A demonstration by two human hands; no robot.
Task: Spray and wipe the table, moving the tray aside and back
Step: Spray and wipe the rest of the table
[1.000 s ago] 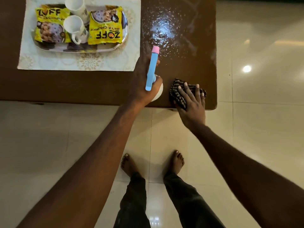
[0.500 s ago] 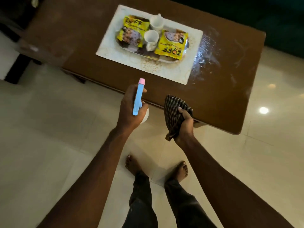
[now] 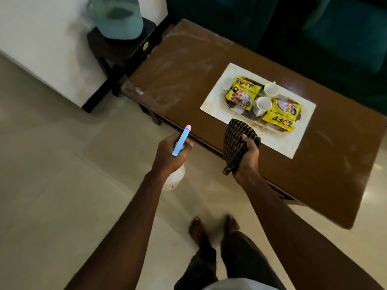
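1. Your left hand was wrapped around the neck of the spray bottle, fingers curled tight on it, off the near edge of the table and over the pale floor. The blue trigger head with its pink tip pointed up and away from you; the white body hung below your wrist.
2. Your right hand was clenched on the striped cloth, which stood bunched above your fist and trailed below it, held in the air over the table's near edge and not lying on the top.
3. The tray sat on a white placemat toward the right half of the table, just beyond the cloth. It carried two yellow snack packets and two white cups.
4. The tabletop to the left of the placemat showed pale, smeary streaks.
5. A dark side table bearing a light blue tub stood beyond the table's left end.
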